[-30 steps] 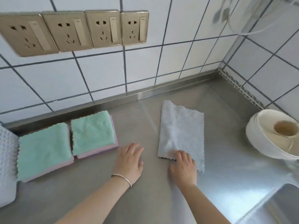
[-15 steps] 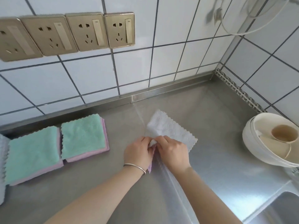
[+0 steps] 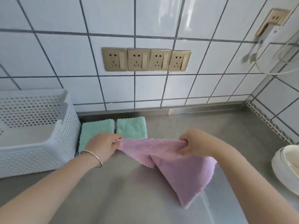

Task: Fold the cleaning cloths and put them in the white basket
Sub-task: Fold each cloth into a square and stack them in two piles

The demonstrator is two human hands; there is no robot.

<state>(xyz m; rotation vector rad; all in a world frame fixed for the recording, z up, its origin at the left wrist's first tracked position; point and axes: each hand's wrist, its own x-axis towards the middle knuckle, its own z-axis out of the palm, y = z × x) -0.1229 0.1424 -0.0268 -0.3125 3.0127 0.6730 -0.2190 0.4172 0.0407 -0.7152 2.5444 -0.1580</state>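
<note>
A pink cleaning cloth (image 3: 181, 167) hangs above the steel counter, stretched between my hands. My left hand (image 3: 103, 145) pinches its left top corner and my right hand (image 3: 197, 142) grips the right top corner. The rest of the cloth droops toward the counter on the right. Two folded green cloths (image 3: 97, 129) (image 3: 131, 128) lie side by side against the back wall, just behind my left hand. The white perforated basket (image 3: 37, 152) stands at the left, next to the folded cloths; nothing shows inside it.
The steel counter (image 3: 129, 191) meets a tiled wall with a row of brass sockets (image 3: 145, 59). A white bowl-like dish (image 3: 286, 168) sits at the right edge. A plug and white cable (image 3: 265, 36) hang at the upper right.
The cloth lay flat on the counter, then both hands gathered its edge. Now it is lifted and spread between my hands, pink side showing. The view shifted, bringing the basket in.
</note>
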